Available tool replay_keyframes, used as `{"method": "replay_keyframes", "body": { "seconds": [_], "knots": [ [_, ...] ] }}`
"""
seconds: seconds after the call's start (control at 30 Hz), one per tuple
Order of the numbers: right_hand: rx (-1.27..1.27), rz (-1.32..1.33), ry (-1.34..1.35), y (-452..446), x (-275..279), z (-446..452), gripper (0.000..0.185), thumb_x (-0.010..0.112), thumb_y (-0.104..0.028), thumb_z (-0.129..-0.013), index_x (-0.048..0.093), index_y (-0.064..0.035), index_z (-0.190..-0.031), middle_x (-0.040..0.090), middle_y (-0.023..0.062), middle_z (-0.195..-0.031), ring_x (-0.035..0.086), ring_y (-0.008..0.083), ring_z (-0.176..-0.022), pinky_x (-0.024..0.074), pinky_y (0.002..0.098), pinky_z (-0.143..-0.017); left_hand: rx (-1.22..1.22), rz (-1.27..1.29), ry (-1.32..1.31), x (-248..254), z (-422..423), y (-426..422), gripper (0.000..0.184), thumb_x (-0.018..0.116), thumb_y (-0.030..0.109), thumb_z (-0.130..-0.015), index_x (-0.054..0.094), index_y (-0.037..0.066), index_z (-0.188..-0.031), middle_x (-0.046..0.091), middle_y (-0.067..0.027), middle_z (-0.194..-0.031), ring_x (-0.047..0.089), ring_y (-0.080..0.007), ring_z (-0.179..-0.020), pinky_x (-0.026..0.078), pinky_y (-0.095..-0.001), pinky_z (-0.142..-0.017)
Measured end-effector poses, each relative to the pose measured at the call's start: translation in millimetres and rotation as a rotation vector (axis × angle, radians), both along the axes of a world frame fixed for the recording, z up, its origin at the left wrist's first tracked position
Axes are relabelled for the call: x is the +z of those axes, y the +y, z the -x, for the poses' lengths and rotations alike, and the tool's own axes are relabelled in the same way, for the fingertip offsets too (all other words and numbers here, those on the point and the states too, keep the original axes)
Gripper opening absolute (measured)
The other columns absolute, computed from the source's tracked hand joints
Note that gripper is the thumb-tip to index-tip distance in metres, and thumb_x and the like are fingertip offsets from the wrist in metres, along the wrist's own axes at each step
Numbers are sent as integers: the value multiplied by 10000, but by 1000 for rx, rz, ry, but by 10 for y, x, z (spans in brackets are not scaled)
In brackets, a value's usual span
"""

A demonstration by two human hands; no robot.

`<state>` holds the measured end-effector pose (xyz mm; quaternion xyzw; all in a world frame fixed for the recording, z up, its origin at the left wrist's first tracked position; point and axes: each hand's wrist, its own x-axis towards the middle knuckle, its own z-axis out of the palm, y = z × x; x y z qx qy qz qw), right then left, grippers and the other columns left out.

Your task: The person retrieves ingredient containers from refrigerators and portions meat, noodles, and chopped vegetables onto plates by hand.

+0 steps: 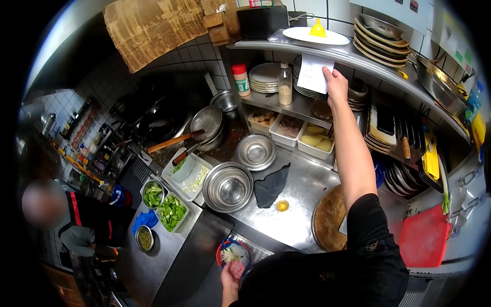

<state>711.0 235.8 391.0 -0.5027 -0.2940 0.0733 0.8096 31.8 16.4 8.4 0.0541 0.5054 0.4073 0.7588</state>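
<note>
My right hand (336,84) is raised to the upper shelf and pinches a white paper slip (313,74) between thumb and fingers. The slip hangs just below the shelf edge, with faint marks on it too small to read. Low down near my body, my left hand (233,272) has its fingers loosely curled and apart, with nothing visible in them. It is beside a red-rimmed container (220,254) holding pale chopped vegetables (232,253). Whether the fingers touch the container, I cannot tell.
Metal bowls (227,187), a black cloth (271,185) and a round chopping board (327,217) lie on the steel counter. Tubs of cut greens (172,212) stand left. Plates (381,43) and a red board (423,235) are right. Another person (84,225) stands far left.
</note>
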Motion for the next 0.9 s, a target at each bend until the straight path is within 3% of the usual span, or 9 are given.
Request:
{"method": "replay_keyframes", "body": {
  "seconds": [0.1, 0.13, 0.17, 0.3, 0.4, 0.43, 0.57, 0.77, 0.9],
  "knots": [
    [-212, 67, -84, -82, -25, 91, 372, 743, -247, -908, 691, 81, -1075, 712, 90, -895, 620, 145, -813, 486, 300, -773, -18, 19, 17, 8, -35, -9, 300, 502, 254, -999, 544, -2, -1150, 655, -220, -1129, 655, -410, -1040, 551, -502, -924],
    [-362, 209, -140, -181, -19, 213, 463, 738, -285, -907, 643, 81, -1174, 682, 177, -1068, 641, 252, -985, 485, 343, -901, -22, 34, 18, 20, -62, -13, 302, 500, 255, -999, 543, -2, -1152, 655, -222, -1129, 655, -410, -1037, 550, -501, -927],
    [-832, 157, -488, -272, -269, 481, 505, 716, -254, -913, 572, 62, -1280, 584, 223, -1254, 569, 341, -1169, 443, 389, -1016, -27, 62, 23, 24, -80, -66, 304, 498, 256, -999, 542, -3, -1153, 656, -224, -1130, 656, -411, -1034, 549, -501, -929],
    [-202, -108, -540, -668, -455, 1833, 339, 687, -95, -888, 595, 2, -1199, 580, 171, -1263, 569, 310, -1178, 464, 400, -1008, -129, 83, 48, -78, -126, -85, 315, 488, 243, -1004, 523, -9, -1190, 646, -230, -1148, 654, -405, -1041, 550, -497, -931],
    [490, 197, -573, -942, -1019, 2768, 300, 713, -196, -889, 665, -57, -1150, 647, 146, -1191, 617, 322, -1146, 482, 404, -1013, -236, 101, 114, -34, -172, -32, 324, 493, 226, -1006, 510, -16, -1222, 640, -227, -1161, 652, -401, -1051, 550, -497, -930],
    [607, 210, -778, -925, -1424, 2991, 338, 724, -220, -880, 658, -57, -1169, 645, 151, -1208, 611, 318, -1174, 486, 410, -1018, -277, 103, 116, -76, -177, -6, 327, 496, 221, -1007, 508, -17, -1230, 638, -224, -1165, 651, -400, -1055, 550, -498, -929],
    [1216, 496, -738, -1422, -2255, 3743, 403, 649, -305, -946, 607, -16, -1224, 606, 189, -1264, 599, 365, -1165, 480, 441, -1001, -391, 109, 133, -131, -143, 127, 337, 512, 214, -1007, 504, -21, -1247, 639, -216, -1160, 650, -400, -1068, 549, -506, -926],
    [1349, 1102, -644, -2352, -4395, 4205, 522, 603, -451, -939, 609, -47, -1269, 681, 239, -1108, 655, 402, -1038, 514, 473, -909, -558, 137, 67, -453, 327, 263, 367, 483, 230, -1016, 498, -36, -1267, 626, -242, -1220, 638, -418, -1097, 533, -525, -961],
    [1167, 1642, -591, -2989, -5379, 4169, 422, 517, -331, -973, 637, -91, -1298, 678, 224, -1170, 637, 399, -1102, 495, 457, -976, -620, 223, 126, -394, 691, 413, 389, 459, 231, -1019, 498, -63, -1271, 599, -268, -1284, 605, -438, -1173, 516, -529, -992]
  ]
}}
